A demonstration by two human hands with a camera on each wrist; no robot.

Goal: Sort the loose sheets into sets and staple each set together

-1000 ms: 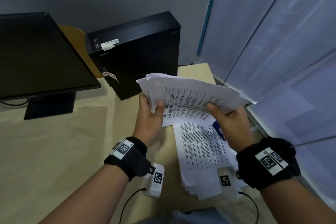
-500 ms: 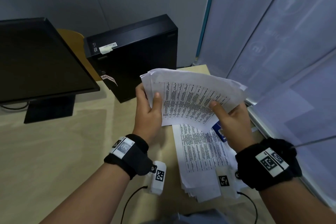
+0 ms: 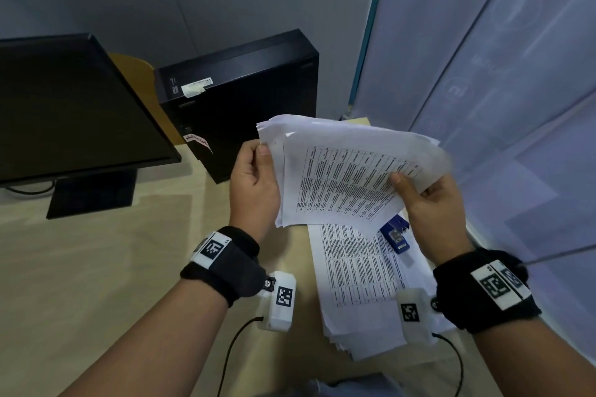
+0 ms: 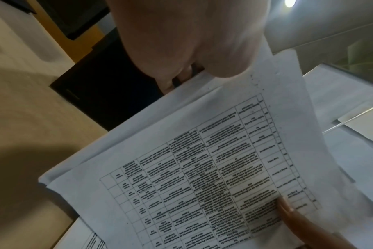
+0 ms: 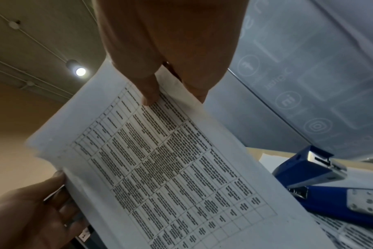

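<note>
Looks like we're mid-sort, gathering one set. The left hand [image 3: 254,184] pinches the bundle of sheets [image 3: 342,177] at its 9 o'clock edge, while the right hand [image 3: 432,203] pinches the 3 o'clock side, both above the desk [image 3: 96,267]. The sheets are fanned and uneven, printed with tables. Next I'd square the edges, then reach for the blue stapler [image 3: 395,234] at 5 o'clock, lying on the pile of papers [image 3: 354,267].

The held sheets [image 3: 342,177] are white with black gridded tables of text, like the stack [image 3: 358,271] on the beige desk [image 3: 96,267]. The stapler [image 3: 395,234] is blue with silver metal. Monitor [image 3: 64,106] and computer case [image 3: 245,97] are black.
</note>
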